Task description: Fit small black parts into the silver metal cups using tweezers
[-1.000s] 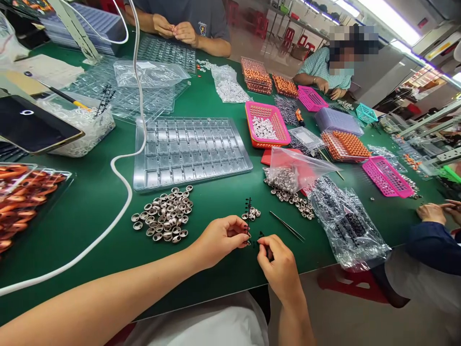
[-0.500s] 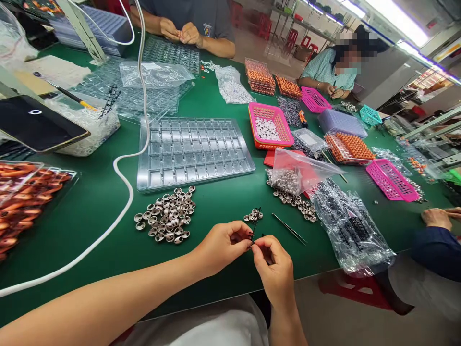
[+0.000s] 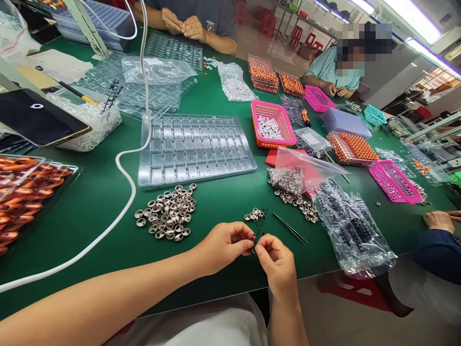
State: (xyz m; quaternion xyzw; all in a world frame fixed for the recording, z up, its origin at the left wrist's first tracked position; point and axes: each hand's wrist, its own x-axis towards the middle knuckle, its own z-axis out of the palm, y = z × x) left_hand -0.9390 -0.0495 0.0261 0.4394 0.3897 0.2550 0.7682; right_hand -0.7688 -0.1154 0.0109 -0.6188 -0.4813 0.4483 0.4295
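Note:
My left hand (image 3: 228, 245) is closed in a pinch on a thin black toothed plastic strip (image 3: 261, 222), which points up and away from me. My right hand (image 3: 277, 262) is also pinched, its thumb and finger meeting the strip's lower end; whatever small part lies between those fingertips is hidden. Just beyond my hands lies a small group of silver metal rings (image 3: 254, 215). Metal tweezers (image 3: 290, 228) rest to the right of it. A larger pile of similar rings (image 3: 167, 211) sits to the left, in front of a clear compartment tray (image 3: 198, 149).
A white cable (image 3: 122, 202) snakes across the left side, near trays of orange parts (image 3: 29, 197). At right lie a plastic bag of black strips (image 3: 355, 230) and a pink basket (image 3: 256, 120) of white pieces. Co-workers sit opposite and at right; one person's hand (image 3: 439, 221) is nearby.
The black strip tilts further to the right than before. My hands stay close together, with the right fingertips slightly lower; the view has shifted a little.

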